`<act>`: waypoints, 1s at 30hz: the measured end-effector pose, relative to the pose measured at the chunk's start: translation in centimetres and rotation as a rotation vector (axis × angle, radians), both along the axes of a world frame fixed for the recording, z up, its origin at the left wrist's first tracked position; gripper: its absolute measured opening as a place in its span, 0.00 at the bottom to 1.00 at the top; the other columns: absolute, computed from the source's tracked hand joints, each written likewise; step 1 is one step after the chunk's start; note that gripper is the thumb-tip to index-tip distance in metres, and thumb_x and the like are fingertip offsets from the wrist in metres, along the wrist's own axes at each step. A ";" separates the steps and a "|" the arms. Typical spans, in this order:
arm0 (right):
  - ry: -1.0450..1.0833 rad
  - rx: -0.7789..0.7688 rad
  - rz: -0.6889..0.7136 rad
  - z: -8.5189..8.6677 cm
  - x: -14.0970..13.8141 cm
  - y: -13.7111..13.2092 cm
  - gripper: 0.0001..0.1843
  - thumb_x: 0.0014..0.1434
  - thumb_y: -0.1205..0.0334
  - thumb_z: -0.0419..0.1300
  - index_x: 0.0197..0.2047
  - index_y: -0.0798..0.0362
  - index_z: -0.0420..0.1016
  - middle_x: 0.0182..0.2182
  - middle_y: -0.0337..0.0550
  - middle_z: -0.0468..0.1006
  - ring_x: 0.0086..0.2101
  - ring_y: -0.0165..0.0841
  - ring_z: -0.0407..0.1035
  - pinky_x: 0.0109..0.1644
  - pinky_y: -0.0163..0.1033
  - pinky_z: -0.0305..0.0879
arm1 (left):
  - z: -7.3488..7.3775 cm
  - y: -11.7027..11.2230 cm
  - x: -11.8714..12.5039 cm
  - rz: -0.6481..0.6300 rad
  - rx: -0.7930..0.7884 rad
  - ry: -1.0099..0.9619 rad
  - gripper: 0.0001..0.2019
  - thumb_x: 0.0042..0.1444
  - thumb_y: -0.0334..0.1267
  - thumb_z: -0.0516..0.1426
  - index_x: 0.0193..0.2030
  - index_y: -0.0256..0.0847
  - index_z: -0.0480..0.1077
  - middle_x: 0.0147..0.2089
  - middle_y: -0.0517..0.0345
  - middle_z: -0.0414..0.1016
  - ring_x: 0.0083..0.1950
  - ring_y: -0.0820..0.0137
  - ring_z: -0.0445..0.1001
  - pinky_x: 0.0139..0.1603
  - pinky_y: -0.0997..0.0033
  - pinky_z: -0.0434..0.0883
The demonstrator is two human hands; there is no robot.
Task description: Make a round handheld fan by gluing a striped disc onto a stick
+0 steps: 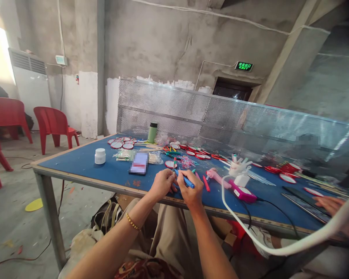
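Note:
My left hand is closed around a small thin stick with a red and green upper end, held upright just above the table's front edge. In my right hand is a blue marker pen, gripped as for writing, its tip close to the stick; whether they touch I cannot tell. A red marker lies right of that hand, and a green marker lies just behind it. Behind the stick is a round white disc with a red rim.
A phone, a white jar and a green bottle stand or lie on the blue table. At right are a pink glue gun, a magenta box, a white curved tube and another person's hand.

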State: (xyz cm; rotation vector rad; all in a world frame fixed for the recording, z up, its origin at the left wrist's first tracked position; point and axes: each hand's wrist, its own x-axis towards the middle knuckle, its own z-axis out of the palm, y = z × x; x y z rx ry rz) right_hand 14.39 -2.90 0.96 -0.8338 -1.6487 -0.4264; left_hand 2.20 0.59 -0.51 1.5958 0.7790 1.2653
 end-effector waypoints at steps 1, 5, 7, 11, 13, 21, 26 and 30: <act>-0.010 -0.006 0.004 0.0 0.0 0.0 0.09 0.66 0.65 0.55 0.34 0.52 0.75 0.27 0.40 0.78 0.28 0.30 0.72 0.36 0.34 0.67 | 0.0 0.0 0.0 0.005 0.004 0.004 0.08 0.61 0.34 0.52 0.30 0.38 0.65 0.17 0.64 0.70 0.18 0.73 0.74 0.16 0.82 0.66; -0.014 -0.004 -0.002 0.0 0.0 0.1 0.09 0.66 0.66 0.56 0.34 0.52 0.75 0.27 0.41 0.78 0.29 0.30 0.73 0.36 0.34 0.67 | 0.0 -0.1 -0.1 0.010 0.005 0.004 0.08 0.61 0.34 0.52 0.30 0.38 0.65 0.18 0.64 0.70 0.19 0.73 0.74 0.16 0.82 0.66; -0.002 0.003 -0.004 -0.1 0.0 0.1 0.09 0.66 0.66 0.55 0.34 0.52 0.75 0.27 0.40 0.78 0.28 0.30 0.73 0.35 0.34 0.67 | 0.1 -0.2 -0.1 0.008 -0.001 0.002 0.08 0.61 0.35 0.52 0.31 0.38 0.65 0.18 0.64 0.70 0.19 0.72 0.75 0.16 0.81 0.66; -0.025 0.006 0.001 0.0 0.0 0.1 0.09 0.66 0.66 0.56 0.34 0.53 0.75 0.27 0.41 0.78 0.29 0.30 0.73 0.36 0.34 0.67 | 0.3 -0.3 -0.1 0.015 0.005 0.018 0.09 0.61 0.35 0.52 0.29 0.38 0.65 0.17 0.64 0.69 0.19 0.72 0.75 0.16 0.82 0.66; -0.032 0.008 -0.006 0.0 0.0 0.2 0.09 0.66 0.66 0.56 0.34 0.53 0.75 0.27 0.41 0.78 0.29 0.30 0.73 0.36 0.34 0.67 | 0.3 -0.3 -0.1 0.019 0.011 0.027 0.10 0.61 0.35 0.51 0.29 0.38 0.64 0.18 0.64 0.70 0.19 0.72 0.75 0.16 0.82 0.66; -0.021 0.017 -0.022 0.0 0.0 0.1 0.10 0.66 0.65 0.55 0.33 0.52 0.75 0.27 0.40 0.78 0.28 0.30 0.73 0.36 0.34 0.68 | 0.2 -0.1 -0.1 0.006 0.000 0.012 0.09 0.62 0.36 0.52 0.29 0.39 0.64 0.18 0.64 0.70 0.19 0.72 0.75 0.16 0.82 0.65; 0.013 0.042 -0.031 0.0 0.1 0.0 0.10 0.65 0.66 0.55 0.32 0.52 0.74 0.25 0.39 0.77 0.26 0.29 0.72 0.34 0.34 0.67 | 0.0 -0.1 -0.1 -0.006 -0.019 -0.015 0.08 0.61 0.35 0.52 0.31 0.38 0.64 0.17 0.65 0.69 0.19 0.72 0.75 0.16 0.82 0.65; 0.000 0.016 -0.026 -0.1 0.1 -0.1 0.10 0.65 0.66 0.55 0.32 0.52 0.74 0.25 0.39 0.78 0.26 0.29 0.72 0.33 0.34 0.67 | 0.0 0.0 -0.1 -0.004 -0.020 -0.019 0.08 0.61 0.34 0.52 0.30 0.39 0.64 0.17 0.66 0.68 0.19 0.72 0.75 0.16 0.82 0.65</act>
